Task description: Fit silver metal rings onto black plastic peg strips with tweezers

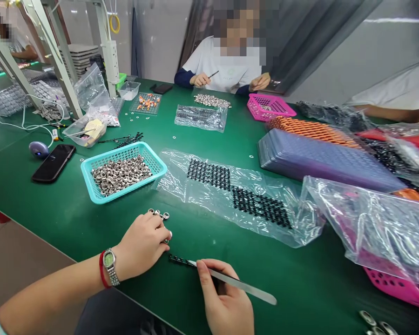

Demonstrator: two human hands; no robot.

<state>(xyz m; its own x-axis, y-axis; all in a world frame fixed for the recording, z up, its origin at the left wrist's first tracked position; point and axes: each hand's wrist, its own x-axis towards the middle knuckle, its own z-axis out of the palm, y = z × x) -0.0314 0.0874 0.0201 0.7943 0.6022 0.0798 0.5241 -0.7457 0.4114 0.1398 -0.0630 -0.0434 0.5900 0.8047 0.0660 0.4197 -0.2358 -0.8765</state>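
Note:
My left hand [141, 246], with a watch at the wrist, is low over the green table, its fingers curled and pinched around a small silver metal ring [166, 241]. Several more metal rings [157, 212] lie loose just beyond the knuckles. In my right hand [226, 298] are metal tweezers [244, 284], gripped between thumb and fingers and pointing left. At their tips is a short black strip of small linked parts [179, 259], its far end close to my left fingertips. Whether the left fingers touch the strip I cannot tell.
A turquoise basket [125, 197] of metal rings stands at left, near a phone [54, 163]. Rows of black strips lie on a clear plastic bag [209, 200]. Stacked clear trays [321, 158] and pink baskets [270, 108] are rightward. A co-worker [230, 70] sits opposite.

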